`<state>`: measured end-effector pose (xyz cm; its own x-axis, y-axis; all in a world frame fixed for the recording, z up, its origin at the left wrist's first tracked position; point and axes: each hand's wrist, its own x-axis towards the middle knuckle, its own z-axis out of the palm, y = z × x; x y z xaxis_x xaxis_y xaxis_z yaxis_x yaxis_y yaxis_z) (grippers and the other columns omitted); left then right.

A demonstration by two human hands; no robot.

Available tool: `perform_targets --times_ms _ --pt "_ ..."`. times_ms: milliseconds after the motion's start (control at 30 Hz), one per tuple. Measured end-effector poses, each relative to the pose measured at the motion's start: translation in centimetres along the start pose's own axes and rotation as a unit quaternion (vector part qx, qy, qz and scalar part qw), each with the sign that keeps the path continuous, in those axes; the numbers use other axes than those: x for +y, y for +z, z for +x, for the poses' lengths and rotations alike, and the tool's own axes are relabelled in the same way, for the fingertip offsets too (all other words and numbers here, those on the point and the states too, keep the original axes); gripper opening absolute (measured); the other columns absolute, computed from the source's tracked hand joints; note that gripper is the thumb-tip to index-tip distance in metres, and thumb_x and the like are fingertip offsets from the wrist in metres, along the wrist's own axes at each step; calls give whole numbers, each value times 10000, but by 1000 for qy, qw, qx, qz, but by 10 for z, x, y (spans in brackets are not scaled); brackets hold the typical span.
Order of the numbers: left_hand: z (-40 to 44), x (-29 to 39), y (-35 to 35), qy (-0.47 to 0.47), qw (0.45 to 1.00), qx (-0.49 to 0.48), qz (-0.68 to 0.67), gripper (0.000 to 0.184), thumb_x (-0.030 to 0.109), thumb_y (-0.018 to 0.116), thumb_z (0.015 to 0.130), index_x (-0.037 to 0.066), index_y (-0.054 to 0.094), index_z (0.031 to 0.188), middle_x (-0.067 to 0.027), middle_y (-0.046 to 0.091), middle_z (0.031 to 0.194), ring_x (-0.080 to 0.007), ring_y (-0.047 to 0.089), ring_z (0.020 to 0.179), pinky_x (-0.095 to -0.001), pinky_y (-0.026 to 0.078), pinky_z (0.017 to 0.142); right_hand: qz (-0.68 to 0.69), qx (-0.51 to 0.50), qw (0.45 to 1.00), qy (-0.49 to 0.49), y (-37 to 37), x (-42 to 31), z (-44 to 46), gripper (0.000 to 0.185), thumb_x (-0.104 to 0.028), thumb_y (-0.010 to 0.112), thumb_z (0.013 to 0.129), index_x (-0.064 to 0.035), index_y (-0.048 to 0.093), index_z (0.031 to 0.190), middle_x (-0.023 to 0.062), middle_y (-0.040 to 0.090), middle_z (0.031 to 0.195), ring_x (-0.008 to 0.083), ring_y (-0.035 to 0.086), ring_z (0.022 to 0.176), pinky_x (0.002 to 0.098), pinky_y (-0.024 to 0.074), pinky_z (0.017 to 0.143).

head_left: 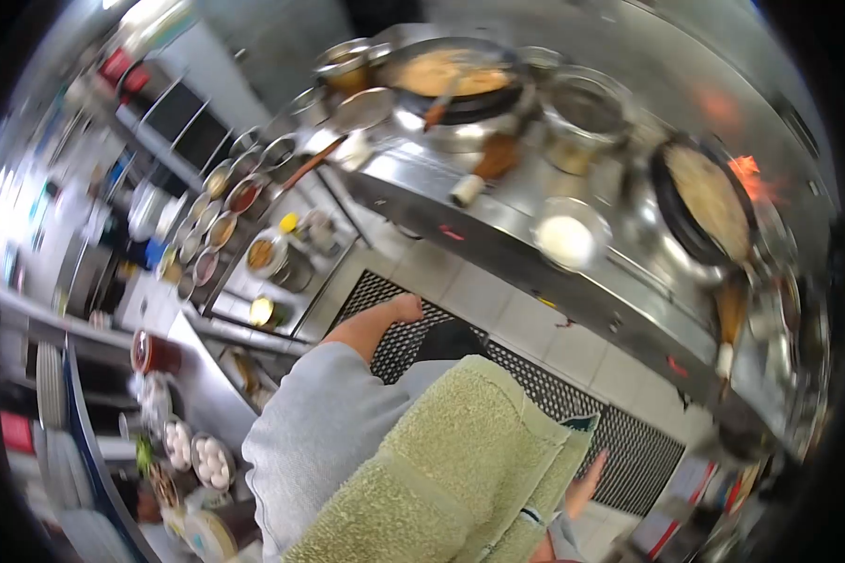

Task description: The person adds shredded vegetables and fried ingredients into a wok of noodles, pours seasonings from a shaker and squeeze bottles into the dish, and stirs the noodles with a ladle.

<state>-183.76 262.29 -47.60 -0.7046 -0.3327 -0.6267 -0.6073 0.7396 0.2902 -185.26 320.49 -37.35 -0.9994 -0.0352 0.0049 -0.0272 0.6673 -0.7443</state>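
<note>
My left hand (406, 308) hangs over the black perforated floor mat (371, 298), below the front edge of the stove counter. Its fingers look curled in, with nothing visible in them. At the lower right, my right hand (587, 483) shows partly beyond a green towel (460, 441) that lies over my upper body close to the camera. The fingers of this hand look stretched out, and I see nothing in them. The towel and sleeve hide the rest of that arm. Neither hand touches the counter.
On the steel counter (404, 178) stand a wide pan of food (451, 73), a second pan (709, 202) with flame beside it, a pot (587, 103) and a bowl of white contents (568, 235). A rack with several containers (244, 195) stands left; bowls of eggs (213, 462) are lower left.
</note>
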Motion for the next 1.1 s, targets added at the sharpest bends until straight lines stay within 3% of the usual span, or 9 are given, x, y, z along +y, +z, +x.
perform_targets --times_ms 67,133,167,267,467,533,700,933,1100 --pt "-10 -78 -9 -8 988 124 -89 227 236 613 782 87 721 915 -140 717 892 -278 688 865 -398 538 813 54 -86 995 -16 48 -38 23 627 75 600 804 12 424 1402 263 450 1414 307 504 1273 379 404 1041" --pt "-35 -140 -62 -77 930 225 -281 186 212 601 831 88 706 920 -118 700 801 -241 682 748 -371 543 712 -63 -293 952 59 96 -100 54 618 66 610 802 19 431 1392 270 536 1323 302 613 1120 364 481 946" --pt "-29 -195 -78 -41 884 387 -260 153 172 582 846 74 688 897 -118 691 794 -218 668 716 -354 535 684 -102 -320 942 -5 123 -132 68 588 40 620 814 23 449 1377 272 604 1215 294 664 983 348 530 849" --pt "-90 -302 -204 -103 691 675 -238 147 163 603 877 31 644 927 -152 672 795 -203 660 717 -356 522 677 -117 -392 911 -41 218 -186 112 577 -2 637 826 15 456 1373 253 621 1175 280 664 968 346 537 820" --pt "-146 -539 -322 -328 490 766 -257 409 207 707 742 -23 571 1051 -155 653 918 -264 651 782 -364 522 756 -162 -475 859 -102 347 -330 151 567 -65 658 846 2 461 1374 226 634 1144 253 663 945 342 541 799" --pt "-129 -588 -329 -300 558 688 -355 889 414 853 633 -53 426 1257 -205 600 1166 -292 610 1057 -359 491 910 -149 -477 854 -142 373 -359 162 560 -61 661 842 1 473 1366 224 634 1146 249 663 946 348 542 798" --pt "-69 -604 -334 -221 681 591 -372 1204 392 924 544 -67 230 1415 -265 462 1374 -325 476 1280 -385 385 1070 -172 -510 822 -184 422 -466 162 554 -23 658 836 -19 487 1363 186 643 1136 213 656 946 316 533 795" --pt "-34 -589 -337 -242 589 681 -361 925 328 884 565 21 441 1316 -206 644 1150 -334 633 1068 -386 496 941 2 -578 772 -266 464 -615 121 518 25 619 833 10 503 1338 204 624 1199 261 642 1063 342 502 924" --pt "-77 -583 -372 -204 619 699 -293 896 264 862 553 8 443 1303 -208 627 1159 -312 624 1074 -376 495 942 105 -574 769 -262 459 -658 123 524 62 599 817 22 510 1333 193 638 1173 253 650 1044 340 509 923"
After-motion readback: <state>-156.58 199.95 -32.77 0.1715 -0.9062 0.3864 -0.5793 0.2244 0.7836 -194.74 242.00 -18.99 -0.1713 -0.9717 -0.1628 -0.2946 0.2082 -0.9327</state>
